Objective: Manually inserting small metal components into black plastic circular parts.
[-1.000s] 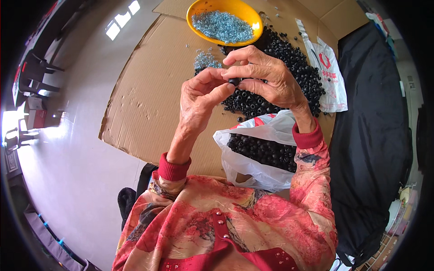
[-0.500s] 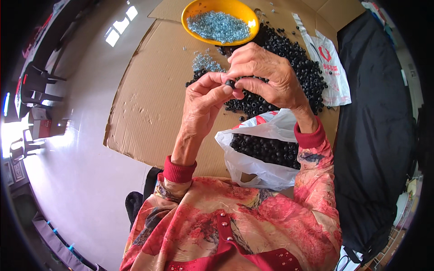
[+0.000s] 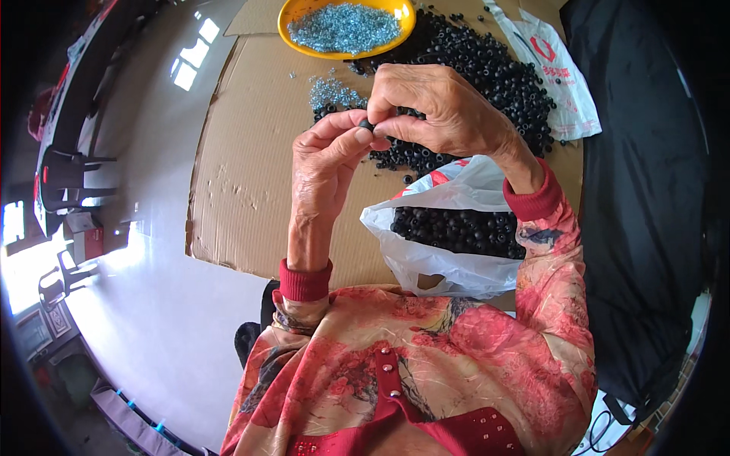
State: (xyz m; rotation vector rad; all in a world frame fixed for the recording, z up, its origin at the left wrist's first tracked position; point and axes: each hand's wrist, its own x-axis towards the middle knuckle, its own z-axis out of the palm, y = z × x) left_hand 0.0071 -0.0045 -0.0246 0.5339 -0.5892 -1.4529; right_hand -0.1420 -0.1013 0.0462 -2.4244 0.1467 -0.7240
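A pale glossy floor (image 3: 171, 228), dark chairs (image 3: 59, 178) and spread cardboard (image 3: 243, 159) show an indoor room, home or workshop unclear.

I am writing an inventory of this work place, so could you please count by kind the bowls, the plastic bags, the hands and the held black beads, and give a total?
Yellow bowl: 1
White plastic bags: 2
Left hand and right hand: 2
Held black bead: 1
Total: 6

Shiny grey floor (image 3: 175, 319), dark chair (image 3: 62, 176)
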